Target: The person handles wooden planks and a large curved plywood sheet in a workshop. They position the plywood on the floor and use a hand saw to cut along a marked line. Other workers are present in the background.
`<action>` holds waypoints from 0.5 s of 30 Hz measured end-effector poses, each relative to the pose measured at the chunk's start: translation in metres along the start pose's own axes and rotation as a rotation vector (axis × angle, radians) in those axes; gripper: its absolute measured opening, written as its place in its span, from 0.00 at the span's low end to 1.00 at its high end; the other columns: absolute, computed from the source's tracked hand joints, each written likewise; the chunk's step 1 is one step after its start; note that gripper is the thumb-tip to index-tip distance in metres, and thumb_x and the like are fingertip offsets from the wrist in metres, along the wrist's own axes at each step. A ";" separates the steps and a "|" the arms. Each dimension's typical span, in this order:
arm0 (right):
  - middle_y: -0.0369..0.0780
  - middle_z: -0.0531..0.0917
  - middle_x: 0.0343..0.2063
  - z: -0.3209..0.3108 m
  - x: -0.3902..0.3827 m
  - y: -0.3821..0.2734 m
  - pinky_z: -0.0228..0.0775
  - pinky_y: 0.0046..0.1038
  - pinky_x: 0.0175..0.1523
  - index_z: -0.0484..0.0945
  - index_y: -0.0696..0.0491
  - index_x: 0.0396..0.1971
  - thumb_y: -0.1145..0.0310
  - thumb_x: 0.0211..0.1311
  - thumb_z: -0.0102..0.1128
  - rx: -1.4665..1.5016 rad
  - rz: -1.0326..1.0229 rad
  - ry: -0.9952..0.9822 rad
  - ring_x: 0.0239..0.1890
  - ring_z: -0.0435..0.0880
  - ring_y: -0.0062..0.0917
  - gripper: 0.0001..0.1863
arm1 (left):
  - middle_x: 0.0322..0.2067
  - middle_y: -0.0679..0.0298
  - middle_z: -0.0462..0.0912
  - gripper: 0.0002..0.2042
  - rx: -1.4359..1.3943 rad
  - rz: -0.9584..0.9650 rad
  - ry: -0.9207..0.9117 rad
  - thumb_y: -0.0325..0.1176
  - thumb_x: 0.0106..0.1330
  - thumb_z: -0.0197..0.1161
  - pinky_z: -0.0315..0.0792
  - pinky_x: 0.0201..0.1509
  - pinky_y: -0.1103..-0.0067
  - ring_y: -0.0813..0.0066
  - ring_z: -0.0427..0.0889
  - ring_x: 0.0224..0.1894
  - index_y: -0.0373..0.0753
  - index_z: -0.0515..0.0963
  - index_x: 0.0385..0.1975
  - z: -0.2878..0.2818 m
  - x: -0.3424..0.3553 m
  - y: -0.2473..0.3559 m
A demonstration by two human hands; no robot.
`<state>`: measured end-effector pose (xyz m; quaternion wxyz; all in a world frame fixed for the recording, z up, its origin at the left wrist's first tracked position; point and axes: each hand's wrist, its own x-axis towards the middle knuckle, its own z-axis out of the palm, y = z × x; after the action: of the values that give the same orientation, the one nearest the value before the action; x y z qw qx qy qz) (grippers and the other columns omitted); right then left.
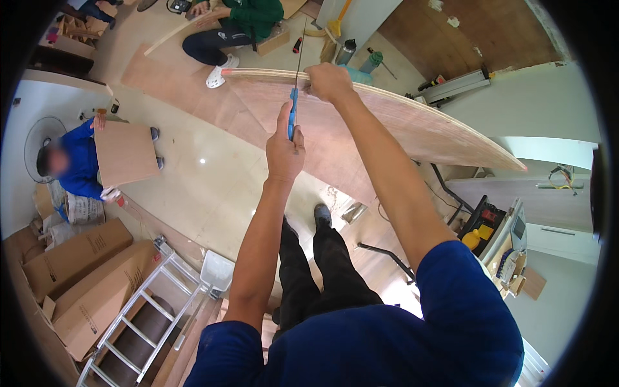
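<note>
My left hand [285, 153] is closed round the blue handle of a handsaw [293, 111]. Its thin blade points away from me and crosses the far edge of a large plywood board [374, 122], near the board's left end. Just right of the blade, my right hand [329, 82] grips that same edge, with the fingers partly hidden behind the wood. The board stands tilted in front of me, and its layered edge slopes down to the right. Whether the teeth are in the wood is too small to tell.
At the far side a person in green [255, 22] sits by a curved strip of wood. On the left, a person in blue holds a square panel [127, 153]. An aluminium ladder [158, 297] and cardboard boxes [80, 264] lie lower left. Bottles [346, 51] stand beyond the board.
</note>
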<state>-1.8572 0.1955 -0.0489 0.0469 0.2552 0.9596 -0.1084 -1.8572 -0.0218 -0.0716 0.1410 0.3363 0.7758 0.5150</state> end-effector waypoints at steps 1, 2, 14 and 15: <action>0.45 0.89 0.40 -0.002 0.001 0.000 0.80 0.45 0.52 0.88 0.47 0.42 0.63 0.57 0.69 0.020 -0.014 -0.037 0.49 0.88 0.42 0.12 | 0.30 0.44 0.83 0.29 0.023 -0.038 0.022 0.26 0.73 0.59 0.76 0.35 0.60 0.42 0.84 0.31 0.51 0.63 0.74 0.003 0.007 -0.006; 0.45 0.89 0.40 -0.002 -0.001 -0.001 0.80 0.45 0.52 0.88 0.47 0.42 0.63 0.57 0.69 0.027 -0.016 -0.055 0.48 0.88 0.42 0.12 | 0.30 0.44 0.83 0.29 0.026 -0.046 0.008 0.26 0.73 0.58 0.76 0.35 0.60 0.41 0.84 0.31 0.51 0.63 0.74 0.003 0.009 -0.007; 0.44 0.90 0.40 0.003 0.002 0.001 0.79 0.45 0.51 0.88 0.48 0.40 0.64 0.58 0.68 0.058 0.002 -0.059 0.48 0.88 0.43 0.11 | 0.53 0.39 0.83 0.30 0.169 -0.020 -0.079 0.24 0.73 0.57 0.81 0.47 0.64 0.43 0.88 0.46 0.45 0.62 0.74 -0.071 -0.076 0.063; 0.44 0.90 0.40 0.003 0.001 0.001 0.79 0.45 0.51 0.88 0.48 0.40 0.64 0.58 0.68 0.068 -0.007 -0.105 0.47 0.88 0.43 0.11 | 0.45 0.40 0.84 0.30 0.132 -0.114 -0.095 0.25 0.73 0.57 0.80 0.43 0.63 0.43 0.87 0.41 0.48 0.63 0.74 -0.051 -0.043 0.045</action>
<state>-1.8580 0.1963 -0.0519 0.0879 0.2471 0.9526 -0.1543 -1.8376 -0.0758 -0.0153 0.1841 0.3243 0.8183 0.4375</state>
